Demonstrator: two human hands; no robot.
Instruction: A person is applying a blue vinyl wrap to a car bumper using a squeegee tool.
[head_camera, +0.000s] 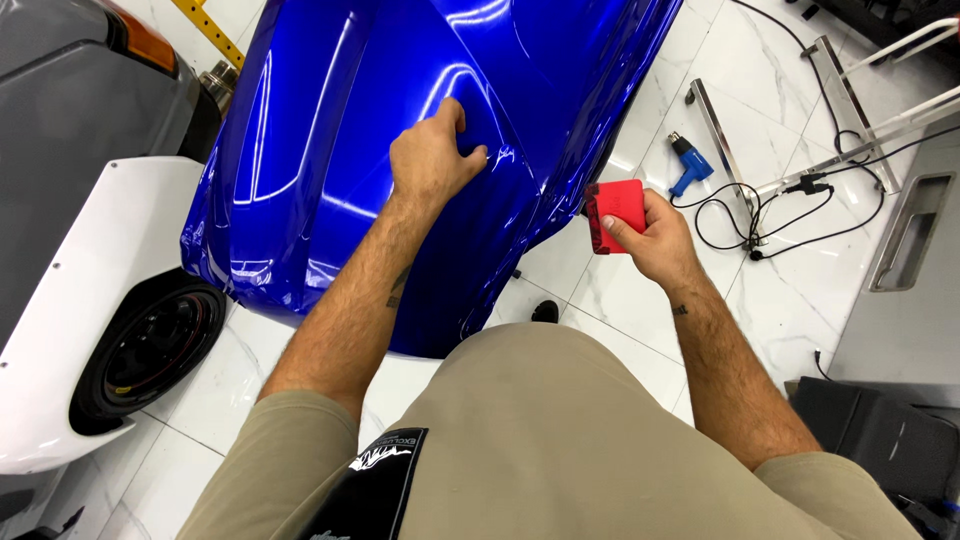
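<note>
**White marble-tile floor and its load**

Glossy white marble-veined tiled floor (640, 300) with thin grey joints. Lying on it: a blue-and-black heat gun (690, 165) on its side, a looping black cable (745, 215) just beside, two flat brushed-metal strips (712, 125) (one near the gun). At left, resting on the tiles, a black tyre (150, 350).

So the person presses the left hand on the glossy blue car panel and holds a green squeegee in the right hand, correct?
Not quite: the squeegee is red, not green, as the head view shows. The rest holds: the left hand presses on the glossy blue car panel, and the right hand holds the squeegee off to the panel's side, above the white floor.
</note>
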